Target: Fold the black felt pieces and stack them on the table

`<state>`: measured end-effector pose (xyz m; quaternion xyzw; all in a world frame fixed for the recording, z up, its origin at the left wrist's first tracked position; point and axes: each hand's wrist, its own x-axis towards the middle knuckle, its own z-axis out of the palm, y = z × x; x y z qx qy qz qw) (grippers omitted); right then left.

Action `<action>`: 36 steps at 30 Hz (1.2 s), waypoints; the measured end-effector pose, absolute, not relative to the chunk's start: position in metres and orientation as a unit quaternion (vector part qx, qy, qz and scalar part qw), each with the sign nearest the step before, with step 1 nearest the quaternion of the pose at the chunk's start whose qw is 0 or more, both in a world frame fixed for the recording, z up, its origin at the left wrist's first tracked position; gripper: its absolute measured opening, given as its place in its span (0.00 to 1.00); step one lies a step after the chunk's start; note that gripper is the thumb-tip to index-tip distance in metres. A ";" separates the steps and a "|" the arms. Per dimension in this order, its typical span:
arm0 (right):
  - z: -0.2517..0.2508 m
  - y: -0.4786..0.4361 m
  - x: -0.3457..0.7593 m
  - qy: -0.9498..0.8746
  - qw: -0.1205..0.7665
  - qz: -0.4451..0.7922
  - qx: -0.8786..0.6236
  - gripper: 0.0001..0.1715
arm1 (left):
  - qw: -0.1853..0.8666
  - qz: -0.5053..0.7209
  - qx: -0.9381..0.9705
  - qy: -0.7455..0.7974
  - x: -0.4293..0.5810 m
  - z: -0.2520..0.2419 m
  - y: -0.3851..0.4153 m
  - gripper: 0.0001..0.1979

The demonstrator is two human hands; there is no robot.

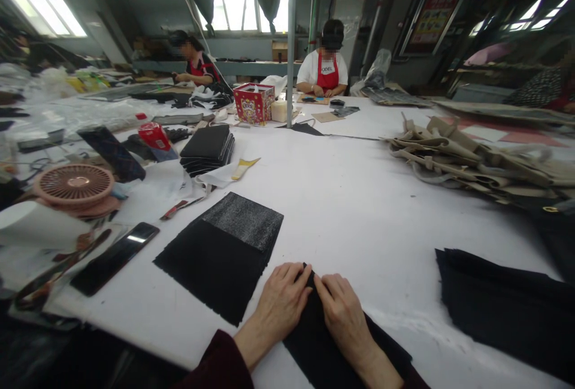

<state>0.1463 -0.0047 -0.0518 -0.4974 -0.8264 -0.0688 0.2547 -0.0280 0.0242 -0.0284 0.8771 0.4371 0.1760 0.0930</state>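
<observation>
A black fabric piece (318, 347) lies on the white table in front of me, its far end under my fingers. My left hand (285, 299) grips that end from the left, fingers bent and pressed together. From the right, my right hand (344, 311) pinches the same end, thumb and fingertips close to the left ones. Parts of the fabric are covered by both hands. Just left of them lies a stack of black fabric pieces (211, 269), with a speckled grey patch (245, 218) across its far end.
More black fabric (507, 311) lies at the right, below a heap of beige strips (471, 158). To the left are a phone (114, 257), a pink fan (75, 188), a cutter (179, 206) and a folded black stack (206, 148). A pole (291, 42) rises beyond; co-workers sit behind.
</observation>
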 end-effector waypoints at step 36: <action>-0.055 -0.028 0.183 -0.814 0.292 -0.038 -0.500 0.19 | -0.063 0.051 0.935 0.345 -0.017 -0.016 0.022 0.30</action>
